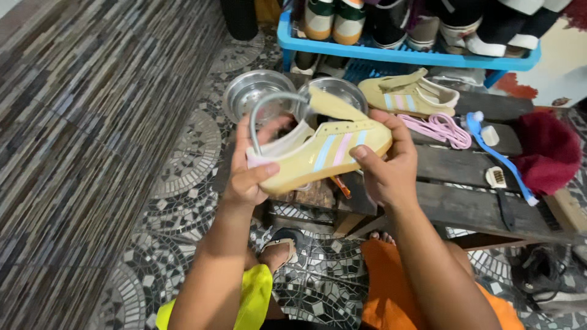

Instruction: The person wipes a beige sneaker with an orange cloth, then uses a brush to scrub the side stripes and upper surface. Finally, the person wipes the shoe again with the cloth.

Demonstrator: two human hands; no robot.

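Gripping a yellow sneaker (321,153) between them above the dark wooden tabletop (465,201), the hands are both closed on it, the left hand (247,171) at its heel and the right hand (385,165) at its toe.

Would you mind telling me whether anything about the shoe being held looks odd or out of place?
The yellow sneaker, held between the left hand and right hand, has no laces and its tongue flops up. The pink laces lie loose on the wooden bench, beside the matching second sneaker.
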